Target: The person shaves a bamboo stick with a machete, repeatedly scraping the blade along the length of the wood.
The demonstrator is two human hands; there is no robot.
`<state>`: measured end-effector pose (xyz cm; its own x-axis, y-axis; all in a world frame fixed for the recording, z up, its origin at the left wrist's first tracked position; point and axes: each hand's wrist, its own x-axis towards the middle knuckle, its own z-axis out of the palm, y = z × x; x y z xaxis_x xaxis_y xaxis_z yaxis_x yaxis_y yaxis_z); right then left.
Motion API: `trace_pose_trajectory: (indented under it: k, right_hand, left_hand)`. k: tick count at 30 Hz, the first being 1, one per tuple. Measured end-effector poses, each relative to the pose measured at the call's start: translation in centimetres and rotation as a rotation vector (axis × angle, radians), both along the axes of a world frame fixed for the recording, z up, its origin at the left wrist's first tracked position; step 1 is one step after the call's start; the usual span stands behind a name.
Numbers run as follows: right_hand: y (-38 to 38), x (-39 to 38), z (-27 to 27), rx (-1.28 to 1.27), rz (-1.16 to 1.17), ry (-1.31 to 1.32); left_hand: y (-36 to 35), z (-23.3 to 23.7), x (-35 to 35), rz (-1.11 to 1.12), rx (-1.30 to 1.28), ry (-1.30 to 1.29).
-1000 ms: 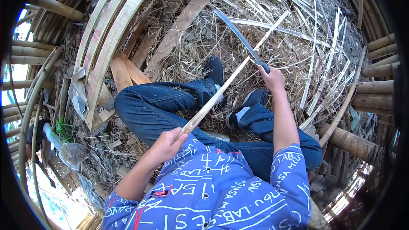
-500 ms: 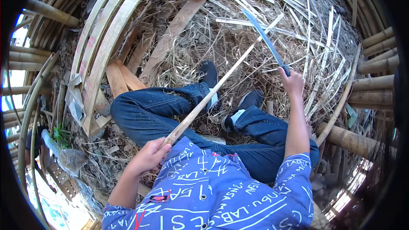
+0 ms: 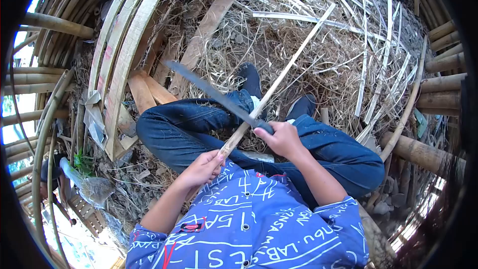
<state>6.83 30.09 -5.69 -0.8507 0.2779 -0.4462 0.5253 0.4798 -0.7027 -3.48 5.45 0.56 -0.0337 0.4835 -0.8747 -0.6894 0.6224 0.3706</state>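
My left hand (image 3: 201, 172) is closed around the near end of a long pale bamboo strip (image 3: 284, 74), close to my shirt. From there the strip slants up and to the right, over my legs and past my shoes. In my right hand (image 3: 280, 138) is the dark handle of a long-bladed knife (image 3: 206, 87). Its blade points up and to the left and crosses over the strip just ahead of the handle. Both hands are near my lap, the right one a little farther forward.
Curly shavings (image 3: 294, 60) cover the ground around my feet. Thin split strips (image 3: 363, 65) lie scattered at the right. A curved slatted wooden frame (image 3: 132, 35) stands at the left. Bamboo poles (image 3: 423, 157) wall both sides. A person (image 3: 52, 177) shows at the far left.
My right hand has come down and left toward my lap, swinging the knife from beside the strip's far end to across its nearer part. My left hand still holds the strip.
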Motion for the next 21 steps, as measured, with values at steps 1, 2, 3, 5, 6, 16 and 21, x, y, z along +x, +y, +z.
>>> trace_pose_trajectory:
  k: [1,2,3,5,6,16,21]
  right_hand:
    - [-0.7,0.4,-0.3,0.042,0.046,0.042]
    - [-0.8,0.4,-0.8,0.077,0.074,0.041]
    - [-0.7,0.5,-1.3,0.113,0.105,0.037]
    - [-0.2,0.5,-2.2,0.139,0.103,0.051]
    - [0.1,0.5,-2.3,0.181,0.124,0.05]
    - [3.0,-0.4,-4.0,0.326,0.164,0.121]
    - [5.3,-0.5,-4.5,0.422,0.137,-0.03]
  left_hand:
    - [0.0,0.0,0.0,0.008,0.006,0.074]
    - [-0.1,-0.1,0.5,-0.007,0.017,0.18]
    - [-0.2,-0.3,1.0,-0.009,0.013,0.168]
    - [-0.1,-0.9,1.2,-0.05,0.059,0.288]
    - [-0.1,-1.0,1.3,-0.055,0.06,0.282]
    - [-0.7,-0.9,1.5,-0.096,0.069,0.457]
    - [-0.5,1.5,0.8,-0.073,0.025,0.388]
